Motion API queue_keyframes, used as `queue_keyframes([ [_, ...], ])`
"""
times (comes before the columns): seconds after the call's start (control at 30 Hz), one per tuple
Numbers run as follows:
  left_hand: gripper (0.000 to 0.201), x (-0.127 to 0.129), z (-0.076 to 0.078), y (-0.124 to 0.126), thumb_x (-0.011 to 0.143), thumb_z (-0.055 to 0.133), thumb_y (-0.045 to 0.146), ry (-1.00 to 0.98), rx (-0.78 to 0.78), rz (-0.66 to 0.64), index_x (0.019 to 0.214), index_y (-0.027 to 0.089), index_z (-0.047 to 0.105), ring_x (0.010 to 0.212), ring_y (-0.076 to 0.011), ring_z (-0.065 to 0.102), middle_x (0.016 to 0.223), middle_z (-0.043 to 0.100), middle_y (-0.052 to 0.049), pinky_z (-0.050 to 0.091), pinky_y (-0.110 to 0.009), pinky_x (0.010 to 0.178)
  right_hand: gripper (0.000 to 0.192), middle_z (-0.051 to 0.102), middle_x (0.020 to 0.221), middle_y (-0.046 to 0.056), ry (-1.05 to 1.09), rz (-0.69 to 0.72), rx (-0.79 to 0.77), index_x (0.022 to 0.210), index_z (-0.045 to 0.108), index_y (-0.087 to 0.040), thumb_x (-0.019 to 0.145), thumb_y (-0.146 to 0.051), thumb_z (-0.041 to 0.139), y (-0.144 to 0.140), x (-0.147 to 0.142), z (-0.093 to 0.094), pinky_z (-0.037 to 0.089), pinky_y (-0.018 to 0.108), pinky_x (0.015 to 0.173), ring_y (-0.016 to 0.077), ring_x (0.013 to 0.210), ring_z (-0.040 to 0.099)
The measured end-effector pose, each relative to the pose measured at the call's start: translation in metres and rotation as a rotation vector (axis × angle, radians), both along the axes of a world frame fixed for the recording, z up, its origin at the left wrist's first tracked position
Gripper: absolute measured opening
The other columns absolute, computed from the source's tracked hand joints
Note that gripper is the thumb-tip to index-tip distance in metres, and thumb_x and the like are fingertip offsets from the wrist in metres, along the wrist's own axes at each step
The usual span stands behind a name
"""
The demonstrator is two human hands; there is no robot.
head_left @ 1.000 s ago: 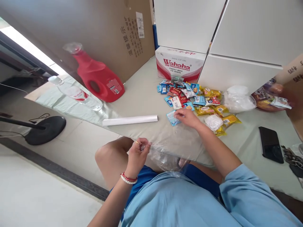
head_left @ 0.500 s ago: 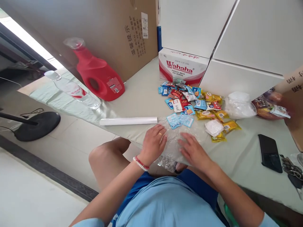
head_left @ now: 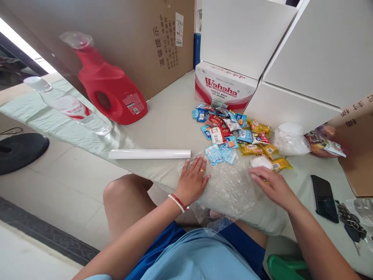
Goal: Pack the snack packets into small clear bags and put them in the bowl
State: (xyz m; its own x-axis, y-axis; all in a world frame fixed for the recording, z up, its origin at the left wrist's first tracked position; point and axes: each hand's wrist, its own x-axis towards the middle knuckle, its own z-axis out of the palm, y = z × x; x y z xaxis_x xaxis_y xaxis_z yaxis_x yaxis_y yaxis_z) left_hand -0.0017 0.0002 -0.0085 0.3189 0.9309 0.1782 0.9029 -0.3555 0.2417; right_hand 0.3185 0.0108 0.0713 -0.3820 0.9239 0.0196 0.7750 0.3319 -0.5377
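Note:
A clear, wrinkled plastic bag (head_left: 230, 186) lies spread on the pale cloth, its lower end hanging over the table edge above my lap. My left hand (head_left: 192, 179) rests flat on the bag's left side, fingers stretched out. Beside the bag's right edge is my right hand (head_left: 274, 187), its fingers loosely bent and apart, with nothing visible in them. Its fingertips are close to a round white packet (head_left: 261, 162), partly covering it. Two light-blue snack packets (head_left: 214, 154) lie at the bag's upper edge.
Behind the bag is a pile of small wrapped snacks (head_left: 227, 126), before a Wahaba-style red-and-white carton (head_left: 218, 87). A white roll (head_left: 150, 154), water bottle (head_left: 72, 109) and red jug (head_left: 113, 93) stand or lie leftward. A phone (head_left: 324, 198) and keys (head_left: 348, 217) lie right.
My right hand has moved right, off the middle of the bag towards the white packet. The bag now lies wider and flatter. My left hand has flattened on its left side.

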Motion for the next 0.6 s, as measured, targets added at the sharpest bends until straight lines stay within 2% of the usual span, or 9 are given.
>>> queue_keyframes([
  [0.07, 0.056, -0.006, -0.003, -0.004, 0.106, 0.041, 0.041, -0.008, 0.014, -0.009, 0.156, 0.015, 0.047, 0.152, -0.0317, 0.041, 0.163, 0.046, -0.016, 0.025, -0.059, 0.127, 0.032, 0.075, 0.12, 0.009, -0.131, 0.016, 0.083, 0.117, 0.076, -0.029, 0.102, -0.033, 0.048, 0.062, -0.023, -0.001, 0.056, 0.048, 0.098, 0.0301, 0.112, 0.07],
  [0.13, 0.057, -0.012, -0.006, -0.007, 0.107, 0.041, 0.042, -0.011, 0.008, -0.048, 0.158, 0.017, 0.043, 0.153, -0.0303, 0.041, 0.164, 0.045, -0.014, 0.024, -0.058, 0.128, 0.039, 0.071, 0.133, 0.01, -0.312, 0.052, 0.1, 0.125, 0.072, -0.026, 0.098, -0.021, 0.045, 0.119, -0.054, -0.005, 0.055, 0.045, 0.098, 0.0301, 0.118, 0.068],
  [0.2, 0.058, -0.017, -0.009, -0.006, 0.107, 0.039, 0.044, -0.007, -0.01, -0.086, 0.16, 0.019, 0.04, 0.154, -0.0285, 0.038, 0.166, 0.042, -0.012, 0.022, -0.057, 0.129, 0.051, 0.06, 0.15, 0.011, -0.511, 0.05, 0.063, 0.142, 0.062, -0.026, 0.093, -0.016, 0.051, 0.163, -0.086, -0.011, 0.055, 0.043, 0.094, 0.0319, 0.121, 0.066],
  [0.27, 0.059, -0.022, -0.009, -0.002, 0.108, 0.036, 0.046, -0.001, -0.031, -0.126, 0.161, 0.019, 0.038, 0.156, -0.0265, 0.036, 0.168, 0.039, -0.011, 0.019, -0.055, 0.129, 0.069, 0.054, 0.155, 0.015, -0.659, 0.047, -0.004, 0.151, 0.053, -0.023, 0.083, -0.014, 0.062, 0.195, -0.108, -0.015, 0.056, 0.042, 0.091, 0.0349, 0.122, 0.066],
  [0.33, 0.06, -0.028, -0.009, 0.004, 0.108, 0.035, 0.048, 0.006, -0.052, -0.191, 0.161, 0.019, 0.038, 0.157, -0.0253, 0.034, 0.168, 0.037, -0.01, 0.017, -0.052, 0.13, 0.074, 0.056, 0.151, 0.019, -0.721, 0.055, -0.053, 0.15, 0.053, -0.02, 0.078, -0.014, 0.068, 0.213, -0.118, -0.017, 0.055, 0.042, 0.091, 0.0366, 0.121, 0.066],
  [0.4, 0.061, -0.034, -0.008, 0.009, 0.108, 0.035, 0.049, 0.01, -0.065, -0.254, 0.161, 0.019, 0.037, 0.157, -0.0249, 0.033, 0.169, 0.036, -0.01, 0.016, -0.05, 0.13, 0.067, 0.059, 0.147, 0.02, -0.73, 0.066, -0.074, 0.146, 0.058, -0.019, 0.079, -0.016, 0.067, 0.221, -0.118, -0.017, 0.054, 0.042, 0.092, 0.0364, 0.12, 0.066],
  [0.6, 0.062, -0.039, -0.007, 0.014, 0.108, 0.034, 0.05, 0.019, -0.051, -0.291, 0.161, 0.018, 0.037, 0.158, -0.0245, 0.032, 0.169, 0.035, -0.011, 0.013, -0.05, 0.13, 0.046, 0.071, 0.129, 0.016, -0.735, 0.046, -0.1, 0.132, 0.069, -0.021, 0.087, -0.02, 0.062, 0.223, -0.112, 0.0, 0.053, 0.038, 0.091, 0.0326, 0.114, 0.069],
])
